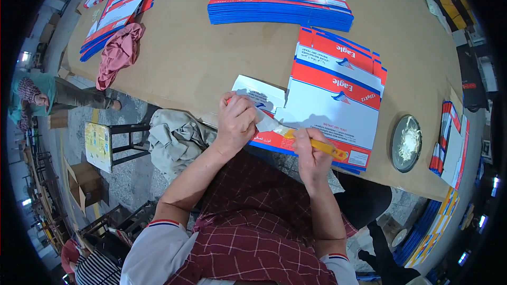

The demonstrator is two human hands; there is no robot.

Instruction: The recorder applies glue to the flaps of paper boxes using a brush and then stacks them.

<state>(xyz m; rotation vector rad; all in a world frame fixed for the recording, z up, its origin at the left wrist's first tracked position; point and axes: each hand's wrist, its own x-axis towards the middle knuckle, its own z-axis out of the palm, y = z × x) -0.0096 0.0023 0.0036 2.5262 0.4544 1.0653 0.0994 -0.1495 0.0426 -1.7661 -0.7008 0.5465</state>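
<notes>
A flat, unfolded carton [332, 104], white, red and blue, lies on top of a small pile at the table's near edge. Its side flap [259, 93] sticks out to the left. My left hand [236, 120] is closed at the carton's left edge, seemingly pinching a white flap; the fingertips are partly hidden. In my right hand [313, 157] is a flat brush [317, 146] with a yellow handle, gripped near its neck. The pale bristles point left and touch the carton beside my left hand. A round dish [406, 143] of whitish paste stands to the right.
A thick stack of flat cartons [280, 11] lies at the far side of the table [177, 47]. More cartons [119, 8] and a pink cloth [120, 53] are at the far left. Folded cartons [451, 145] stand at the right edge. A stool [99, 146] stands left.
</notes>
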